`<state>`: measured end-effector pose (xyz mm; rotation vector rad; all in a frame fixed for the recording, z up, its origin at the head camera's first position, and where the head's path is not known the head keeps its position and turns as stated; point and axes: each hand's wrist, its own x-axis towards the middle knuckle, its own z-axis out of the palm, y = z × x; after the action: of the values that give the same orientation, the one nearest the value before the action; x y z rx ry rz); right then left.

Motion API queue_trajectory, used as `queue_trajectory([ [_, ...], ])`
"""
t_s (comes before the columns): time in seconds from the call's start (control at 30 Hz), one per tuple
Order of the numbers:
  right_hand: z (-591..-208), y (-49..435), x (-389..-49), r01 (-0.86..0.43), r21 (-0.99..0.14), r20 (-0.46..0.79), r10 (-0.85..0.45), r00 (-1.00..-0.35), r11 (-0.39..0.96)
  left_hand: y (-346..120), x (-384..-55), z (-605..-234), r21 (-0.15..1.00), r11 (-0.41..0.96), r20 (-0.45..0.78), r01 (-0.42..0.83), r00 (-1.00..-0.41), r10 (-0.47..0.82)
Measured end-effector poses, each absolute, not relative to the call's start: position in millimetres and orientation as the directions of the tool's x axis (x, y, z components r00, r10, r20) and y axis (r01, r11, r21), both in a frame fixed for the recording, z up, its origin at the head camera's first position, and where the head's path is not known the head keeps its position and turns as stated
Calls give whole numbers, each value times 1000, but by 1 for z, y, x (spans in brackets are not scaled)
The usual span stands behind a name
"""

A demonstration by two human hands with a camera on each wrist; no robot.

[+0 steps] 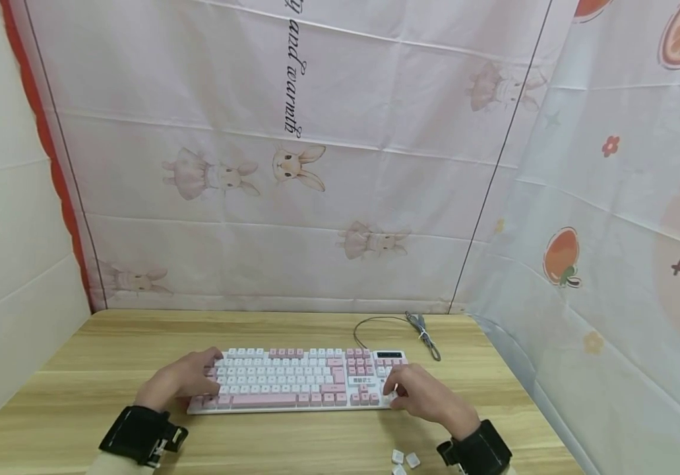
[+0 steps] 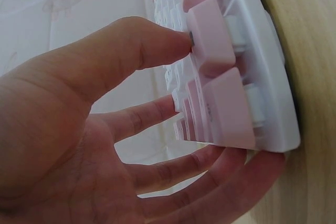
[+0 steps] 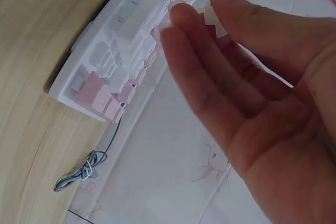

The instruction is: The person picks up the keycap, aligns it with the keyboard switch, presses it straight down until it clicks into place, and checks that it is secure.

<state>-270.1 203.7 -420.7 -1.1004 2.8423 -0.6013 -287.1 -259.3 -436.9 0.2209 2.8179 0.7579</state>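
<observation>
A white and pink keyboard (image 1: 280, 379) lies on the wooden table. At its left end my left hand (image 1: 188, 377) rests with fingers spread. In the left wrist view, the thumb touches a pink key (image 2: 210, 38) and the other fingers reach to the keyboard's left edge. Above the number pad at the right end, my right hand (image 1: 425, 394) pinches a small white keycap (image 3: 212, 19) between thumb and fingers, which partly hide it. Bare switch places (image 3: 102, 59) show on the number pad in the right wrist view.
Several loose white keycaps (image 1: 398, 456) lie on the table (image 1: 292, 442) near the right forearm. Behind the keyboard sits its bundled grey cable (image 1: 423, 333). Printed cloth (image 1: 316, 264) hangs along the back and both sides of the table.
</observation>
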Motion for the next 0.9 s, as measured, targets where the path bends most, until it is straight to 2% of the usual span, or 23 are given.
queue_trajectory([
  [0.9, -416, 204, -274, -643, -357, 156, -636, -756, 677, -260, -288, -437, 505, 857, -165, 100, -964, 209],
])
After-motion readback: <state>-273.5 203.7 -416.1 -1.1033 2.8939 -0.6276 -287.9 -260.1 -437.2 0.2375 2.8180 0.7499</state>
